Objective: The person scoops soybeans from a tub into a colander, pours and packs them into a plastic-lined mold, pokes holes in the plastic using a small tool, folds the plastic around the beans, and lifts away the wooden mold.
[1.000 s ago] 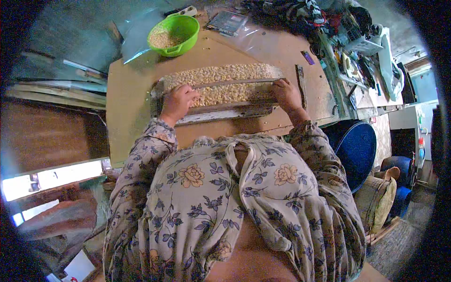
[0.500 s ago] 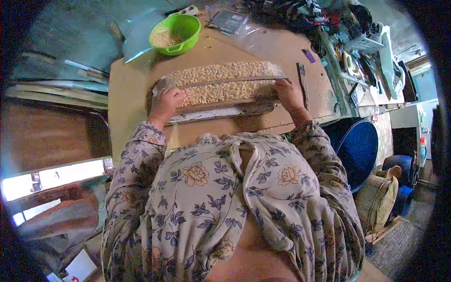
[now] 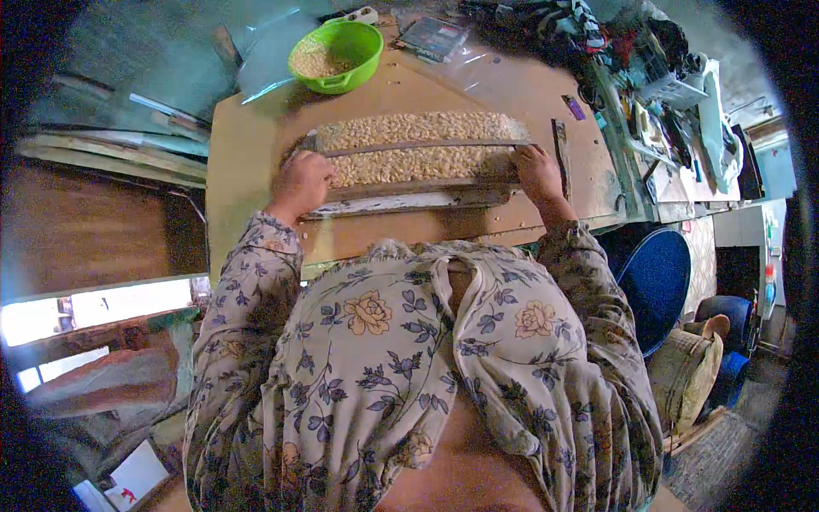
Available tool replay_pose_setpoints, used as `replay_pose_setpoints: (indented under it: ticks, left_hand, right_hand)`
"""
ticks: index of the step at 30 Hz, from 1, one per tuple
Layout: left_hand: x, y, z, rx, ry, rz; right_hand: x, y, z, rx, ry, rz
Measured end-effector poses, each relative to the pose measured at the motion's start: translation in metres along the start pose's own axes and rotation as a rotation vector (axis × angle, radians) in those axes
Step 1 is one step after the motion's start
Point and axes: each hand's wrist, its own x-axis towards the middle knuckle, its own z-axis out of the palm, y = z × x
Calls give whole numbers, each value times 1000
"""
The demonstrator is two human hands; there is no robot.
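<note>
A wooden frame filled with pale kernels lies on the board in front of me. A thin dark strip runs lengthwise across the kernels, between my two hands. My left hand is closed at the strip's left end, at the frame's left edge. At the right end, my right hand pinches the strip with fingers pressed together. Beyond the strip, another band of kernels shows under what looks like clear film.
A green bowl of kernels stands at the back left. Flat dark packages lie behind. A dark bar and a purple lighter are on the right. A blue barrel stands below the table's right edge.
My left hand has slid left from over the kernels to the frame's left end. The right hand stays at the strip's right end. The whole view has shifted slightly.
</note>
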Motion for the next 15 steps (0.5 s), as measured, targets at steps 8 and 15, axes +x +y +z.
replay_pose_setpoints:
  ticks: [8,15]
  left_hand:
    - [71,83,47,-63,-78,108]
    - [70,99,62,-19,-135,30]
  right_hand:
    - [0,-3,8,121,-56,240]
    - [-26,-7,-18,27,107,213]
